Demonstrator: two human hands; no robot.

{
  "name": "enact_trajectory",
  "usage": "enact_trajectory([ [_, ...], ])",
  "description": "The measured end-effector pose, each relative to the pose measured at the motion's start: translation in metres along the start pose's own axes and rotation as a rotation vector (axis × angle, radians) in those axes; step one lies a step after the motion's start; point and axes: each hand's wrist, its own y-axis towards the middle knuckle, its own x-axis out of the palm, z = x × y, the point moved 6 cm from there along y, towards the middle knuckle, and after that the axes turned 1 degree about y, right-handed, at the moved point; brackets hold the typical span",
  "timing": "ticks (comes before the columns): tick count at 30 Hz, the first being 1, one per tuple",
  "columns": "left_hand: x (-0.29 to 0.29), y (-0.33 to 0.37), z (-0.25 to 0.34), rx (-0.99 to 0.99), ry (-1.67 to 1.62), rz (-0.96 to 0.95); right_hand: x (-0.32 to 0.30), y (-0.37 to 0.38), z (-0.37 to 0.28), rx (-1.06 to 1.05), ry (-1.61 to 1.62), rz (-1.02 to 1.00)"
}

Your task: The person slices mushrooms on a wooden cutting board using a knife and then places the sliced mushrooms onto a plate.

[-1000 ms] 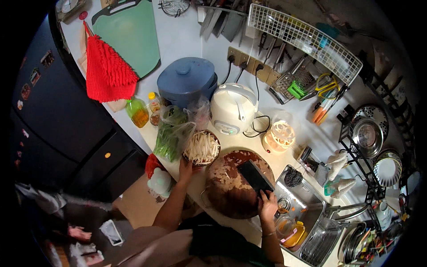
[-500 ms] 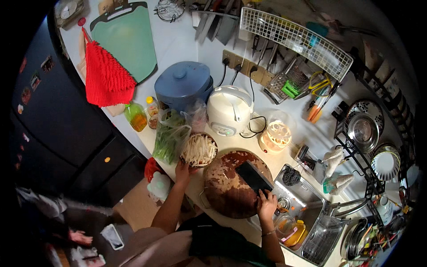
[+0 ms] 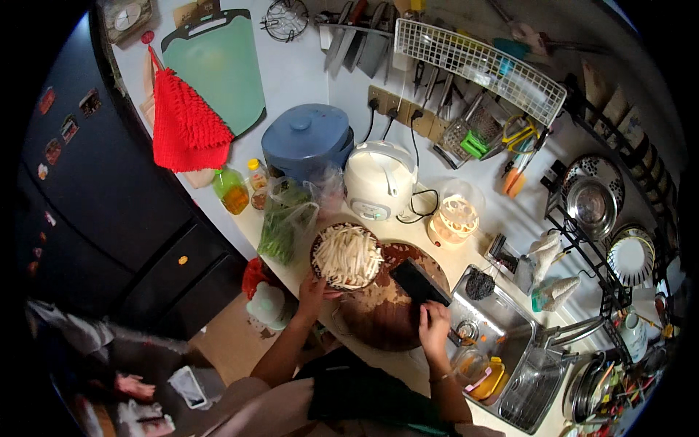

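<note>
My left hand (image 3: 313, 290) grips the near left side of a dark-rimmed bowl (image 3: 314, 256) heaped with pale, thin strips of food (image 3: 348, 255). The bowl is held over the left part of a round wooden chopping board (image 3: 382, 320), whose surface is worn and stained reddish brown. In my right hand (image 3: 435, 325) is a cleaver (image 3: 419, 282) with a wide dark blade, lying over the right side of the board. My fingers hide most of its handle. Left of the bowl, green leafy vegetables (image 3: 280, 229) sit in a clear plastic bag.
Behind the board stand a white rice cooker (image 3: 377, 182), a blue lidded container (image 3: 304, 138) and a lit egg steamer (image 3: 455, 218). A steel sink (image 3: 502, 309) with a yellow basket (image 3: 489, 382) lies to the right. Bottles of oil (image 3: 231, 191) and seasoning (image 3: 257, 175) stand at the left.
My left hand has raised the bowl and carried it right, from beside the board to above it. My right hand still holds the cleaver over the board. The whole view has shifted slightly.
</note>
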Motion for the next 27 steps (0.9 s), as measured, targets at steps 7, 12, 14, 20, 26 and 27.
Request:
enact_trajectory([
  [7,0.045,-0.051,-0.015,-0.088,-0.019,-0.140,0.061,-0.010,0.003,0.926,1.180,-0.431],
  [12,0.078,-0.095,-0.016,-0.143,-0.014,-0.210,0.024,-0.035,0.008,0.907,1.225,-0.511],
  [14,0.099,-0.111,-0.014,-0.157,0.021,-0.293,-0.003,-0.048,0.018,0.865,1.172,-0.455],
  [20,0.167,-0.161,-0.016,-0.124,0.153,-0.560,-0.068,-0.134,0.075,0.803,1.074,-0.084],
  [26,0.294,-0.237,-0.058,-0.261,0.235,-0.926,-0.216,-0.219,0.085,0.874,1.087,0.345],
  [27,0.317,-0.252,-0.074,-0.303,0.259,-1.003,-0.237,-0.243,0.095,0.899,1.060,0.418],
])
